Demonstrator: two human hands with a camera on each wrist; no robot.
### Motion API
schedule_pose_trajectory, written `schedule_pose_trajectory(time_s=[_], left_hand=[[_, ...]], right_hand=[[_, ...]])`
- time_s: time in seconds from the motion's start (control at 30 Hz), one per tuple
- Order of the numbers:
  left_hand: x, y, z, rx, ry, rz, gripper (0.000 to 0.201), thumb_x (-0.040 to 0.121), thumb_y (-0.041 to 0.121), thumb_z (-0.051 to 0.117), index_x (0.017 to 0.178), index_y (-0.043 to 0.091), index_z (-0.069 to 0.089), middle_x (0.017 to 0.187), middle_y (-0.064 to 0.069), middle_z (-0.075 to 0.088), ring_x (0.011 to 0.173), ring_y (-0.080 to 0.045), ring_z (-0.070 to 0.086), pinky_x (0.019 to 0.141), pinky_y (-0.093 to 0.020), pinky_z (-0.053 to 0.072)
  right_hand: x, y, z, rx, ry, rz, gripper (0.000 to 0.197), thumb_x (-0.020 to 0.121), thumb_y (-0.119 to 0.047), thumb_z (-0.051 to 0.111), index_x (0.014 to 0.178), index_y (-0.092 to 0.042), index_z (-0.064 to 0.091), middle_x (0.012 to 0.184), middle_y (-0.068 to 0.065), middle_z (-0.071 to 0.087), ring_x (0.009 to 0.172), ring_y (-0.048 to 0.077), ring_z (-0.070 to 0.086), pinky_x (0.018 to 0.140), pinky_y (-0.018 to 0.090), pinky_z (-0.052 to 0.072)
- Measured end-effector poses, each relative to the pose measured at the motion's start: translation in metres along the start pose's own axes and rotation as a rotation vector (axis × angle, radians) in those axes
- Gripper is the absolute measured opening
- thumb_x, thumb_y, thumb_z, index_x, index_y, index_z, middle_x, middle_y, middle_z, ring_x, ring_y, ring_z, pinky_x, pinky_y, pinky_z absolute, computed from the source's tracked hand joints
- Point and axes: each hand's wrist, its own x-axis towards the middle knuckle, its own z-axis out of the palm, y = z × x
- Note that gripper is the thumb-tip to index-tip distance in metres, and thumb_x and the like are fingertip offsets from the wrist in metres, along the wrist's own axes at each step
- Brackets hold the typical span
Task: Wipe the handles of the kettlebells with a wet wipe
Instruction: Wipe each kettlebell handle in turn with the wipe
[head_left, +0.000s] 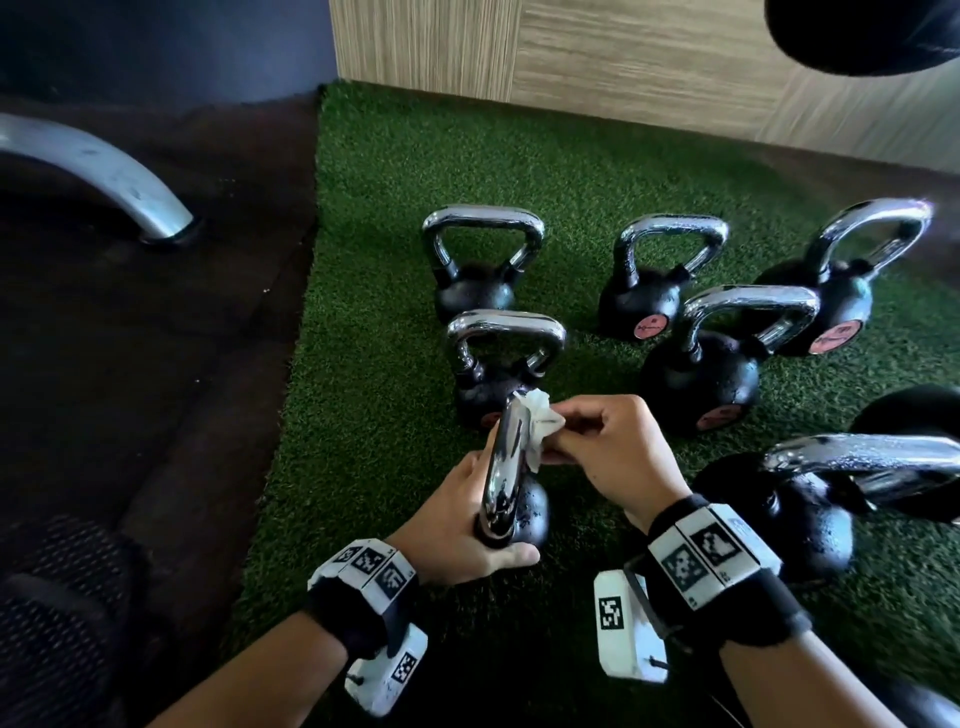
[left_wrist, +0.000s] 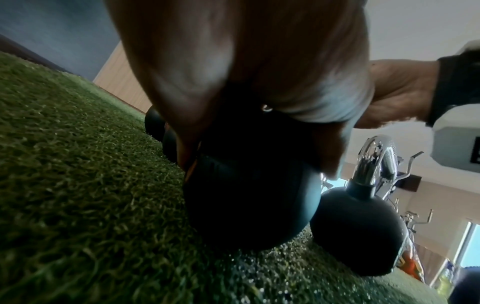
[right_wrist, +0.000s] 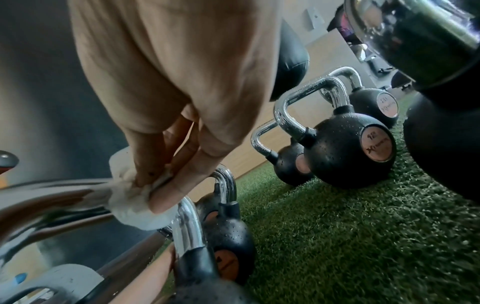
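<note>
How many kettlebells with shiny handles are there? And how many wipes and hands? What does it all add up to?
Chrome-handled kettlebells: 7
Wet wipe: 1
Hands: 2, the left hand gripping one kettlebell and the right hand pinching the wipe
Total: 10
A dark round shape at the right edge is too cut off to count.

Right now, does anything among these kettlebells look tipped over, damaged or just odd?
Mostly tidy. The kettlebell being wiped is turned so its handle points at the camera, held by the left hand while the right hand presses the wet wipe on it. Other handles carry droplets. No damage visible.
</note>
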Motion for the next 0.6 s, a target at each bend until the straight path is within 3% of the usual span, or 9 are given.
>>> schedule_pose_trajectory(time_s=[0.1, 0.2, 0.33, 0.4, 0.5, 0.6], left_hand=[[0.002, 0.002, -0.003, -0.020, -0.017, -0.025, 0.104, 0.066, 0.058, 0.087, 0.147, 0.061, 0.022, 0.145, 0.024, 0.037, 0.139, 0.002, 0.037, 0.122, -0.038, 0.033], [0.004, 0.004, -0.008, -0.005, -0.042, 0.027, 0.098, 0.068, 0.056, 0.086, 0.136, 0.077, 0.019, 0.153, 0.024, 0.033, 0.147, -0.004, 0.031, 0.126, -0.043, 0.027], [0.007, -0.003, -0.009, -0.036, -0.037, 0.040, 0.096, 0.067, 0.056, 0.088, 0.139, 0.071, 0.026, 0.153, 0.018, 0.038, 0.147, -0.006, 0.033, 0.125, -0.043, 0.029], [0.007, -0.006, -0.008, -0.040, -0.043, 0.022, 0.083, 0.068, 0.052, 0.089, 0.134, 0.060, 0.040, 0.142, 0.015, 0.048, 0.139, -0.010, 0.046, 0.120, -0.046, 0.037], [0.009, -0.003, -0.012, -0.049, -0.092, 0.031, 0.050, 0.074, 0.039, 0.089, 0.108, 0.049, 0.054, 0.106, 0.014, 0.059, 0.103, -0.018, 0.061, 0.101, -0.045, 0.052], [0.010, 0.003, -0.014, -0.033, -0.145, 0.008, 0.034, 0.081, 0.030, 0.085, 0.089, 0.045, 0.057, 0.086, 0.020, 0.062, 0.087, -0.006, 0.061, 0.090, -0.022, 0.044]], right_hand=[[-0.007, -0.007, -0.002, -0.023, -0.066, 0.013, 0.013, 0.079, 0.001, 0.080, 0.083, -0.012, 0.080, 0.080, 0.009, 0.078, 0.075, 0.029, 0.077, 0.074, 0.046, 0.064], [-0.016, -0.011, 0.001, -0.062, -0.190, 0.033, 0.022, 0.078, 0.007, 0.077, 0.074, -0.014, 0.076, 0.075, 0.011, 0.077, 0.071, 0.031, 0.077, 0.072, 0.051, 0.063], [-0.017, -0.013, 0.004, -0.061, -0.222, 0.023, 0.025, 0.077, 0.008, 0.077, 0.072, -0.016, 0.074, 0.075, 0.011, 0.077, 0.071, 0.029, 0.077, 0.069, 0.045, 0.064], [-0.021, -0.010, 0.007, -0.064, -0.259, 0.049, 0.023, 0.075, 0.007, 0.078, 0.072, -0.016, 0.073, 0.075, 0.011, 0.077, 0.070, 0.030, 0.076, 0.068, 0.044, 0.064], [-0.029, -0.003, 0.014, -0.170, -0.314, 0.060, 0.020, 0.073, 0.004, 0.080, 0.074, -0.014, 0.073, 0.074, 0.010, 0.077, 0.068, 0.028, 0.076, 0.069, 0.048, 0.064], [-0.029, 0.004, 0.017, -0.234, -0.274, 0.031, 0.019, 0.071, 0.002, 0.080, 0.073, -0.015, 0.073, 0.072, 0.005, 0.076, 0.066, 0.022, 0.076, 0.068, 0.043, 0.064]])
